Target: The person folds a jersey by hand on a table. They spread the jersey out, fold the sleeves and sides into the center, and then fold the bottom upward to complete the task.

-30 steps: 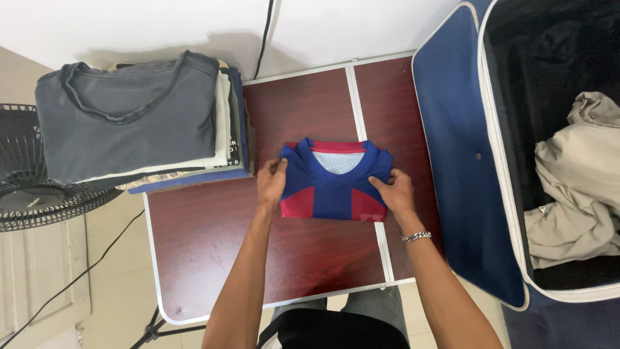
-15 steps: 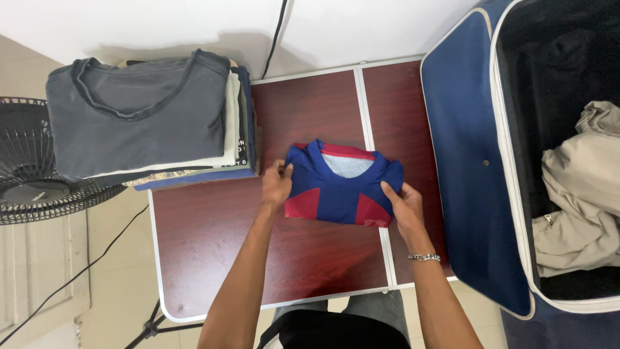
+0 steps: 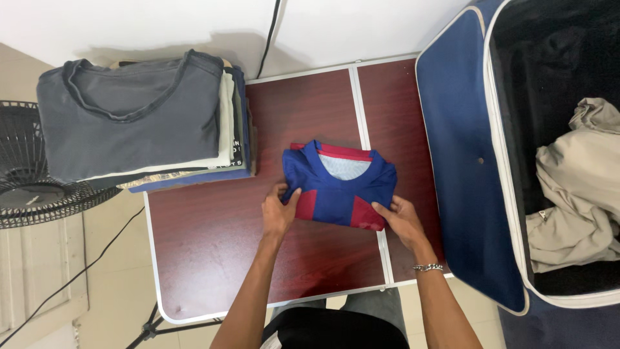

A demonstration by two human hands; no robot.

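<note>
A folded blue and red shirt [image 3: 339, 184] lies in the middle of a dark red folding table [image 3: 213, 239]. My left hand [image 3: 279, 213] grips its near left corner, fingers curled around the edge. My right hand [image 3: 402, 220], with a metal bracelet at the wrist, holds the near right corner, fingers under the fabric.
A stack of folded shirts [image 3: 139, 116] with a grey one on top sits at the table's left end. An open blue suitcase [image 3: 471, 168] stands to the right, with beige clothing [image 3: 575, 187] inside. A black floor fan [image 3: 32, 174] is at the left. A black cable [image 3: 268, 39] hangs at the back.
Both hands have slid from the shirt's sides down to its near corners. The shirt stays folded on the table, in about the same spot.
</note>
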